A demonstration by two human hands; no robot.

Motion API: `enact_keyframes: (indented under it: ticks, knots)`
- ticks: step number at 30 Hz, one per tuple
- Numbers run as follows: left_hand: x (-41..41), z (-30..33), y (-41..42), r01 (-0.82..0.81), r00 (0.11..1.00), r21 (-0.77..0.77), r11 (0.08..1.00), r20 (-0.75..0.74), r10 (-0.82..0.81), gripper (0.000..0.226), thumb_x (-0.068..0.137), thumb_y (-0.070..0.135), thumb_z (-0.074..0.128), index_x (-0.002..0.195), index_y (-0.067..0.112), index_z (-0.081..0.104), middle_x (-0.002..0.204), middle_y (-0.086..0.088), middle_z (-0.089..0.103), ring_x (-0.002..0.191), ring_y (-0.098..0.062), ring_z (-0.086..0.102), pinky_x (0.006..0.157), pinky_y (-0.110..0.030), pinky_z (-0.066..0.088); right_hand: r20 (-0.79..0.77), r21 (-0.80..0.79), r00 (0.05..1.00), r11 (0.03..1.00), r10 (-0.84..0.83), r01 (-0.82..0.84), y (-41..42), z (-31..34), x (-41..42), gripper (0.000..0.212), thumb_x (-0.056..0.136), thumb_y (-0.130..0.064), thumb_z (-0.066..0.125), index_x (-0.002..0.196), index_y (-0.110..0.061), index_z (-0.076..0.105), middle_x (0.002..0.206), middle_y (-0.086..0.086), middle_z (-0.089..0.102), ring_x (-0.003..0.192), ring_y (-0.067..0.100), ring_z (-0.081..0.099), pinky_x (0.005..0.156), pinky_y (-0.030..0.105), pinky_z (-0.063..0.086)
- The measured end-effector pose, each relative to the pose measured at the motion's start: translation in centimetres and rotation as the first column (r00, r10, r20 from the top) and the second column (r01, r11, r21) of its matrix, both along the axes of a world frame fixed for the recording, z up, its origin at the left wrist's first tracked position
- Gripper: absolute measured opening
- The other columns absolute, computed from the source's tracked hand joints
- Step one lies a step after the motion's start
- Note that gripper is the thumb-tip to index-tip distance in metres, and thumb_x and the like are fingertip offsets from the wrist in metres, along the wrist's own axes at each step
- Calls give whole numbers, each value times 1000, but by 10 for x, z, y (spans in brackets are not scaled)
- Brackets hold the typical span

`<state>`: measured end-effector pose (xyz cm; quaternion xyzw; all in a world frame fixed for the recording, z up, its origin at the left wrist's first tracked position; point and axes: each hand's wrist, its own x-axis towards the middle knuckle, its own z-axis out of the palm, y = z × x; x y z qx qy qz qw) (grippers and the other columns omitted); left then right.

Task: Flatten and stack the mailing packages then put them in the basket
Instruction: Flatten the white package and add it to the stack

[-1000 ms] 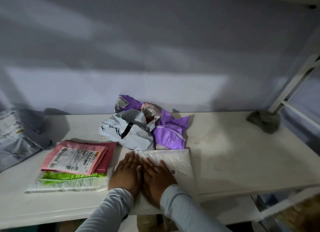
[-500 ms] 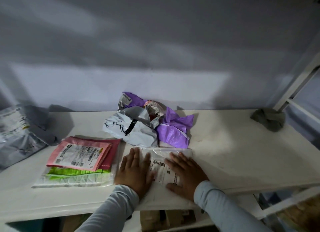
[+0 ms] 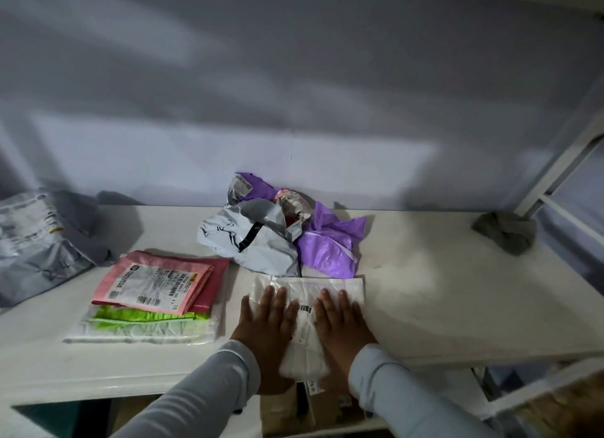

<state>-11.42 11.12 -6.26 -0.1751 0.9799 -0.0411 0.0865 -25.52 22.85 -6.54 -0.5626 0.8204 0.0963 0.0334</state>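
A white mailing package (image 3: 307, 303) with a barcode label lies at the front of the white shelf (image 3: 441, 294). My left hand (image 3: 264, 326) presses flat on its left side and my right hand (image 3: 343, 326) on its right side, fingers spread, palms down. To the left sits a flat stack (image 3: 153, 303): a pink labelled package on top, a green one and a clear white one under it. Behind the white package lies a crumpled heap of a grey package (image 3: 251, 241) and purple packages (image 3: 330, 248). No basket is in view.
A grey labelled bag (image 3: 36, 241) leans at the far left of the shelf. A grey crumpled cloth (image 3: 505, 231) sits at the right by a white frame post (image 3: 555, 163). A wall stands close behind. Cardboard boxes (image 3: 310, 408) show below the shelf edge.
My hands started together on the white package, slid apart to its sides, then drew a little closer; the barcode label now shows between them.
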Motion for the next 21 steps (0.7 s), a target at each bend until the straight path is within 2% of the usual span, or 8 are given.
enact_keyframes:
  ticks: [2,6,8,10,12,13,17,21]
  knots:
    - [0,0,0,2,1000,-3,1000,4,-2,117,67,77,41,148,13,-15,154,-21,-21,140,-43,-20,107,-67,-6,-29,50,999,998,-29,31,-12,7,21,127,60,-62,73,147,6,9,153,22,-11,136,59,5,108,65,14]
    - [1,2,-3,-5,1000,33,999,-17,6,122,57,80,39,150,14,-6,156,-20,-13,142,-43,-13,108,-66,-1,-24,30,998,998,-52,52,-29,3,37,113,71,-52,66,145,9,6,150,31,16,136,55,12,108,64,19]
    - [0,6,-4,-3,1000,44,999,23,2,127,50,84,41,150,11,16,155,-23,9,142,-45,7,105,-70,14,53,-48,998,998,-24,26,-25,-7,28,74,90,-49,35,140,5,30,138,25,47,134,46,29,97,60,42]
    - [0,3,-6,-40,999,76,996,-12,41,129,44,87,44,144,7,34,149,-25,29,138,-43,25,99,-70,28,120,-63,990,995,81,-74,-21,-4,9,89,85,-70,8,142,-7,36,150,13,35,140,31,27,105,56,36]
    - [-1,0,-6,-13,1000,52,999,-20,14,129,49,85,45,149,8,17,155,-22,9,143,-39,7,105,-69,17,125,-111,977,981,175,-161,-15,-1,-9,119,56,-94,19,151,-24,7,159,-6,-3,144,16,-5,117,47,3]
    - [0,-2,-5,3,999,36,999,-46,-1,128,52,84,46,150,10,7,156,-19,-2,143,-38,-4,108,-67,10,151,-93,973,982,176,-164,-14,2,-17,117,52,-96,16,150,-33,2,158,-13,-8,143,13,-11,117,43,0]
    - [3,-2,-3,-15,999,34,999,-36,16,126,59,80,48,148,17,-16,155,-14,-22,143,-35,-19,111,-61,-5,121,-203,986,975,117,-90,-12,5,-33,71,75,-83,12,141,-56,9,157,-20,3,147,19,1,116,42,6]
    - [3,1,-5,-13,998,19,1000,-55,14,126,59,82,47,148,20,-17,154,-12,-24,143,-33,-21,112,-60,-7,138,-264,990,964,10,27,-10,-1,-38,67,75,-73,17,140,-58,12,157,-19,7,147,15,5,116,43,6]
